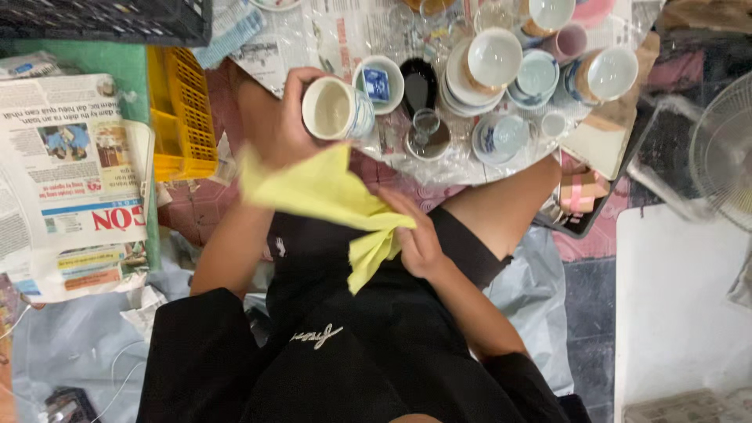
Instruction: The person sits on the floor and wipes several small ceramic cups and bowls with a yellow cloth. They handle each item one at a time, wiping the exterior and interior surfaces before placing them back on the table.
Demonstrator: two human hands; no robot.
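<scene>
My left hand (283, 117) grips a white ceramic cup (335, 108) with a blue pattern, its mouth turned toward me, held above my lap. My right hand (415, 235) pinches a yellow cloth (329, 192) that stretches from under the cup down over my black shorts. The cloth's upper edge touches my left hand and the cup's underside. I am seated on the floor with my knees apart.
Several white and blue bowls, cups and saucers (493, 59) sit on a clear plastic sheet over newspaper ahead of me. A yellow plastic crate (182, 117) and a newspaper stack (70, 180) lie left. A fan (724, 149) and a white surface (677, 305) stand right.
</scene>
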